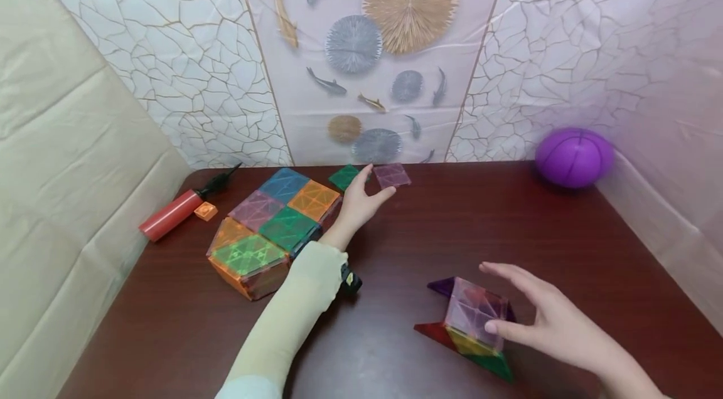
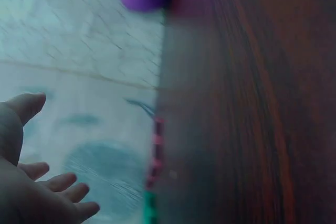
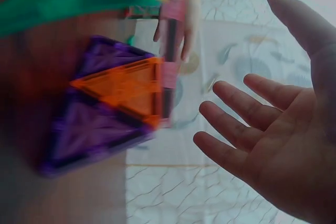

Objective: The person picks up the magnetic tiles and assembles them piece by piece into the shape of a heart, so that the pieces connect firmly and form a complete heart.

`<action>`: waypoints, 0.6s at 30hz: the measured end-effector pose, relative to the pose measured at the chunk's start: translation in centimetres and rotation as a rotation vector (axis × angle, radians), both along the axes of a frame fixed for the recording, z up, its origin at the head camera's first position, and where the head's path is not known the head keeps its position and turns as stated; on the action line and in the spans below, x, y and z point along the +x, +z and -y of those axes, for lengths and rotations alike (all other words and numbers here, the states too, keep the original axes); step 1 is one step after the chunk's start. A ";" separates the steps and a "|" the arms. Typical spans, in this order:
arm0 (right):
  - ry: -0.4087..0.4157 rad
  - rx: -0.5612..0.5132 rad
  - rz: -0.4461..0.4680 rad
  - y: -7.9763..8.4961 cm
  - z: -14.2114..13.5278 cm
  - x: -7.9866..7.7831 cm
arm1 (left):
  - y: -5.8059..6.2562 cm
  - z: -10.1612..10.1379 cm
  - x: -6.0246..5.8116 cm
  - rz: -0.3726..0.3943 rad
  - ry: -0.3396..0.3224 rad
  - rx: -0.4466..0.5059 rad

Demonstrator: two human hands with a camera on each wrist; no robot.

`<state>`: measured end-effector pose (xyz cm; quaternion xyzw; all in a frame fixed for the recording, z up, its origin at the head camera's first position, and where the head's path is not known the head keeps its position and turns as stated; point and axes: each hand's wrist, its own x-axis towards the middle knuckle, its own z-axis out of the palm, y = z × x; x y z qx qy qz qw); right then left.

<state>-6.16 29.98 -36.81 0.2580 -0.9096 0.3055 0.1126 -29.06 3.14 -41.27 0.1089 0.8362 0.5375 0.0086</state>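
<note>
My left hand reaches over the far side of the table, thumb and fingers spread with nothing between them. Just beyond its fingertips lie a green magnetic tile and a pink square magnetic tile. Close to me on the right, my right hand is spread beside a small magnetic-tile build; its thumb overlaps the pink top tile in the head view. Around that top, red, yellow, green and purple triangles slope outward. The right wrist view shows an orange triangle between purple ones, apart from the fingers.
A larger magnetic-tile build with blue, orange, pink and green squares on top stands left of centre, under the left forearm. Farther left are a red pump with a black nozzle and a small orange block. A purple ball sits at the back right.
</note>
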 end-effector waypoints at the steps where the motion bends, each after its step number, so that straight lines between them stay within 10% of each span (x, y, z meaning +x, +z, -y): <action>1: -0.002 -0.011 -0.003 -0.5 -0.1 0.2 | -0.5 -0.2 -0.7 0.013 0.021 -0.013; 9: 0.022 -0.044 0.054 -2.4 0.0 1.0 | -3.3 -0.5 -3.8 0.049 0.203 -0.155; 18: -0.050 0.052 0.089 -2.2 -0.2 1.5 | -3.3 -2.3 -2.9 0.099 0.128 -0.415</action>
